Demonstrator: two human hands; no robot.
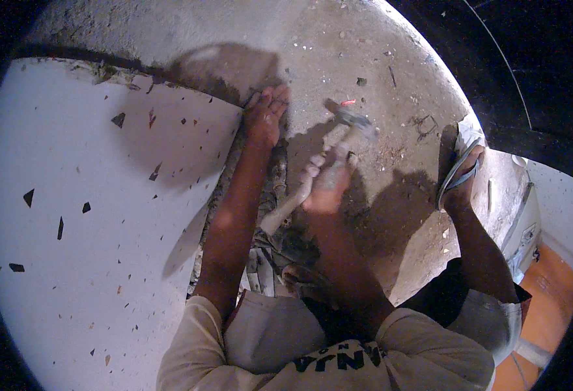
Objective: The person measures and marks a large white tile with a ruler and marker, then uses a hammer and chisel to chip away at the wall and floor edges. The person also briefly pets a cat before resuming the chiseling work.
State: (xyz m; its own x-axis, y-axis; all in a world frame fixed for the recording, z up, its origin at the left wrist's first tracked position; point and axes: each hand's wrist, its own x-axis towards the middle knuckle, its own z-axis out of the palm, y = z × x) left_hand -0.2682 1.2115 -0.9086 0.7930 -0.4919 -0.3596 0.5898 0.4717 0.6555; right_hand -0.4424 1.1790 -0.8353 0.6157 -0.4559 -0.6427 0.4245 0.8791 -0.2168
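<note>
A hammer with a pale handle is held by my right hand, fingers wrapped round the handle. Its head points away from me, above the floor, and looks smeared by motion. My left hand is stretched out with its fingers extended, at the far right corner of a large white slab with dark speckles. The palm appears to rest along the slab's edge; the exact contact is hard to see.
The rough, dusty floor carries small debris and a bit of wire. My sandalled foot stands at the right. Jumbled objects lie between my arms. Orange tiles show at the lower right.
</note>
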